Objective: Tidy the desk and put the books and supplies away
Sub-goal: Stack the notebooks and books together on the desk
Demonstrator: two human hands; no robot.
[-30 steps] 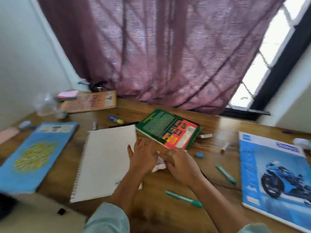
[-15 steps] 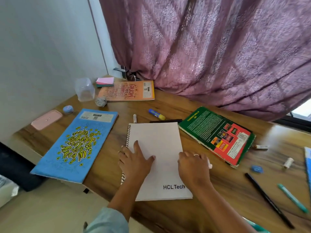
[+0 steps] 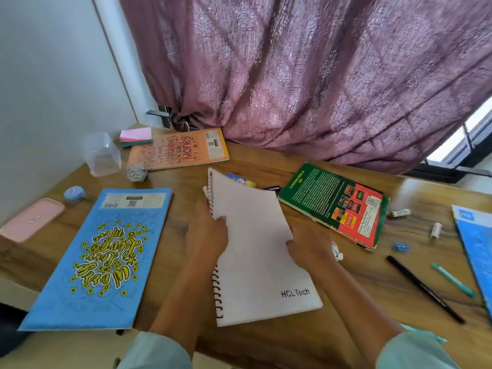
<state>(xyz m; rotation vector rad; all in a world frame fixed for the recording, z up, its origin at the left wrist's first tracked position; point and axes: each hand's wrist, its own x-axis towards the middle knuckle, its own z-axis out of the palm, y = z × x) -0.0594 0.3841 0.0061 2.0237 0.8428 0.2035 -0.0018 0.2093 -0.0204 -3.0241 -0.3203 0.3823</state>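
- We see the wooden desk (image 3: 346,288) fill the lower frame.
- The white spiral notebook (image 3: 261,262) lies at centre, its far end tilted up.
- Our left hand (image 3: 206,235) grips its spiral edge, thumb on top.
- Our right hand (image 3: 310,247) curls its fingers round the right edge.

Desk (image 3: 346,302): wood-grain top, smooth, faint sheen.
Spiral notebook (image 3: 255,249): matt white paper cover, dark wire coil binding.
Blue book (image 3: 106,257): matt paper cover.
Orange book (image 3: 181,150): card cover, slight gloss.
Green book (image 3: 332,203): glossy cover, worn and frayed at the edges.
Curtain (image 3: 292,75): mauve woven cloth, patterned, soft lustre.
Clear container (image 3: 102,154): translucent plastic.
Pink case (image 3: 29,219): smooth matt plastic.
Black pen (image 3: 426,288): smooth plastic barrel.
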